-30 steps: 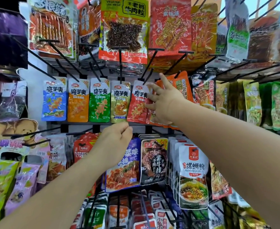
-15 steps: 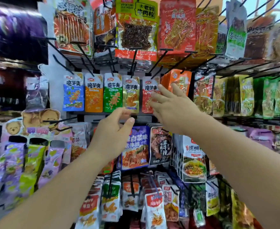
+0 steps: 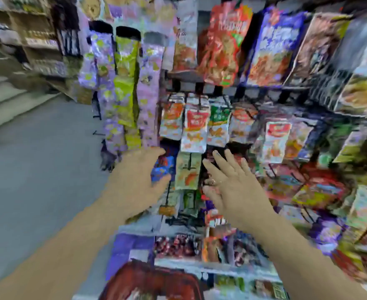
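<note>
- Strips of purple and yellow packets (image 3: 122, 83) hang well above and left of the green packet (image 3: 188, 172).
- Your left hand (image 3: 139, 180) sits just left of the green packet, thumb and fingers apart, gripping nothing, at a blue packet (image 3: 164, 167); blur hides any touch.
- Green packet itself hangs between your hands, below a red-and-white packet (image 3: 194, 128).
- Your right hand (image 3: 232, 187) is just right of it, fingers straight and splayed.
</note>
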Action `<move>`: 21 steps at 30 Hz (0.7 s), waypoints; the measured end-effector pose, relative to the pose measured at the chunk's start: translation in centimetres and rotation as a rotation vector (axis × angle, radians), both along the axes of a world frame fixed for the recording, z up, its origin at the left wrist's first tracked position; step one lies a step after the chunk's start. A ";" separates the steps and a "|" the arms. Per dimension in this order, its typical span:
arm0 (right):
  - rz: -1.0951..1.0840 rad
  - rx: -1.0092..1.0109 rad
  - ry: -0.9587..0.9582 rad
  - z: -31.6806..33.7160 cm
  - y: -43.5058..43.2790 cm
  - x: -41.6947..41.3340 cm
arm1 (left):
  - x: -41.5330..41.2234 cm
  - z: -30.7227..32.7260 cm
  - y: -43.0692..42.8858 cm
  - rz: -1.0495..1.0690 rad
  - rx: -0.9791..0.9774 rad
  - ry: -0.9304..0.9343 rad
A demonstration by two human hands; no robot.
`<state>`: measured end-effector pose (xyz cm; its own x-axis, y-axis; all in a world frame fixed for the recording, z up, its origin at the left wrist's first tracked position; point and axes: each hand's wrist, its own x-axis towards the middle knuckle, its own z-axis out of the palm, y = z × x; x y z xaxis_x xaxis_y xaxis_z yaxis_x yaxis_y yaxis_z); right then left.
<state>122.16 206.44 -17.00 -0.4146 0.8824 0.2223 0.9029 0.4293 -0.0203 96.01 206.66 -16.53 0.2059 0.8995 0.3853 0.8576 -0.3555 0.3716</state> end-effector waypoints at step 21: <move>0.154 -1.091 -0.329 -45.5 0.1 -5.3 | -2.5 -45.7 -10.9 0.640 -1.248 -0.077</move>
<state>116.86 206.58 -62.54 -0.4312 0.4737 -0.7679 0.8729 0.4342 -0.2224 93.47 195.71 -62.27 -0.3486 0.5816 -0.7350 0.7066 0.6783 0.2016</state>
